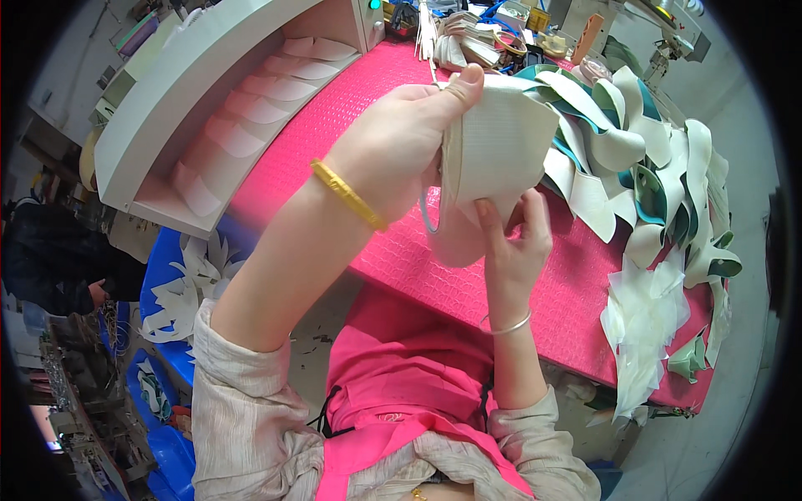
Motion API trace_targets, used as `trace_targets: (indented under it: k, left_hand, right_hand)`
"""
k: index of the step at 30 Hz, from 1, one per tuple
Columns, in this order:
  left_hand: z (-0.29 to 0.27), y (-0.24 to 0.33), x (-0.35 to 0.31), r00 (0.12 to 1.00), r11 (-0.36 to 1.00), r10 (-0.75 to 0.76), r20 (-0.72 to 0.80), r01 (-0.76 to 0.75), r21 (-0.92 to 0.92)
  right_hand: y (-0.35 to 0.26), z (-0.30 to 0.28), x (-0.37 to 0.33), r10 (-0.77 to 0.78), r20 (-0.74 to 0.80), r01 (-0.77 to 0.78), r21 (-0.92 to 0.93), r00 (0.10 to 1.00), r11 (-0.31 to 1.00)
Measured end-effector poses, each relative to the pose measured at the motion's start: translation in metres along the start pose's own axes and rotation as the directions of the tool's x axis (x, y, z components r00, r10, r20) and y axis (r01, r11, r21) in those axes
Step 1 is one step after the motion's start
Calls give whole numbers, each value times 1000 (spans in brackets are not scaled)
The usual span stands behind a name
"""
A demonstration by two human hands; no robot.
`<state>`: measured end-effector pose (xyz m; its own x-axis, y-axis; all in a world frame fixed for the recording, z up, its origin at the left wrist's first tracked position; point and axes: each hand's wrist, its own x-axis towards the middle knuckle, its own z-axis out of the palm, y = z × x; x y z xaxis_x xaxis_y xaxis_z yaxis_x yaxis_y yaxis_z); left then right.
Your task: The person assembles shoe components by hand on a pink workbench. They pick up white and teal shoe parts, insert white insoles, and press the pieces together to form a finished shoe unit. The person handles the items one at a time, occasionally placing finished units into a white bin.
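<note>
My left hand [401, 138] is raised over the pink table, its thumb clamped over the top edge of a stack of cream, leather-like cut pieces [501, 142]. The front piece has a finely ribbed surface and rounded corners. Below it, a paler curved flap [458, 240] hangs down, with a bluish edge beside it. At the lower edge of the stack, my right hand [516, 242] pinches between thumb and fingers; some of those fingers are hidden behind it. Further right lies a heap of curled cream pieces with green undersides [652, 167].
A white curved-front machine [225, 50] holds a row of pale pieces [251, 108] on the left. Translucent white sheets [643, 321] lie at the table's [576, 326] right. Blue bins [163, 275] with offcuts stand lower left, near a dark-clothed person [67, 259]. Tools and bundles clutter the back.
</note>
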<state>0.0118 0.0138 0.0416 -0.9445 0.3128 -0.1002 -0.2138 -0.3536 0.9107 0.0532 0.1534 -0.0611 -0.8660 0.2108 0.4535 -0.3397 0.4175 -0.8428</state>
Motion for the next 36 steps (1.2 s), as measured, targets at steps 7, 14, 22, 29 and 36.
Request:
trace_targets:
  k: [7, 14, 22, 29, 36]
  left_hand:
    - [9, 7, 14, 989, 960, 137, 54, -146, 239]
    - [-30, -79, 42, 691, 252, 437, 575, -708, 659]
    - [-77, -175, 20, 812, 485, 389, 436, -583, 652]
    - [-93, -169, 17, 825, 542, 330, 459, -564, 623]
    - [-98, -156, 5, 791, 591, 311, 527, -595, 544]
  right_hand:
    - [45, 14, 8, -242, -14, 242, 89, 970, 966]
    - [68, -39, 25, 180, 239, -283, 529, 954, 800]
    - [44, -32, -15, 215, 30, -151, 804, 976, 575]
    - [31, -43, 11, -61, 293, -184, 735, 954, 653]
    - [74, -1, 64, 84, 250, -220, 589, 965, 778]
